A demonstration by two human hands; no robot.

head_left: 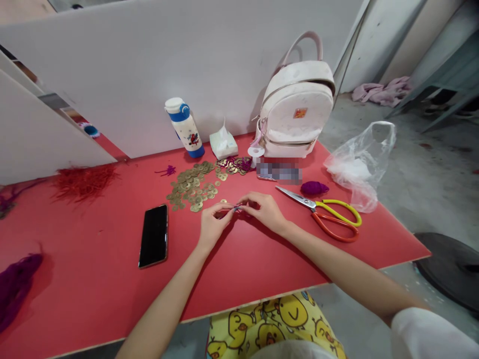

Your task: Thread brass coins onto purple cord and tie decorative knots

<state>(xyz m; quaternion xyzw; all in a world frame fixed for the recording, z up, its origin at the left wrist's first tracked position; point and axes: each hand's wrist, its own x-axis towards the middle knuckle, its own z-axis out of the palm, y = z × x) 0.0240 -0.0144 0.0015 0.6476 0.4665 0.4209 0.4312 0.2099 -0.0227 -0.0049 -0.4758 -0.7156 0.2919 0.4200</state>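
The left hand (212,225) and right hand (266,212) meet just above the red surface (262,269). Each pinches one end of a short purple cord (235,208), which lies level with its long axis running from hand to hand. A black smartphone (153,235) lies left of the left hand, and yellow-and-orange-handled scissors (325,214) lie right of the right hand. Just beyond the fingers is a heap of brass coins (192,188). Farther back stand a tissue packet (223,144) with one sheet poking out, a capped white-and-blue bottle (185,127), and a zipped pale backpack (295,112) whose contents are hidden. Far right, a clear plastic bag (359,164) holds something whitish.
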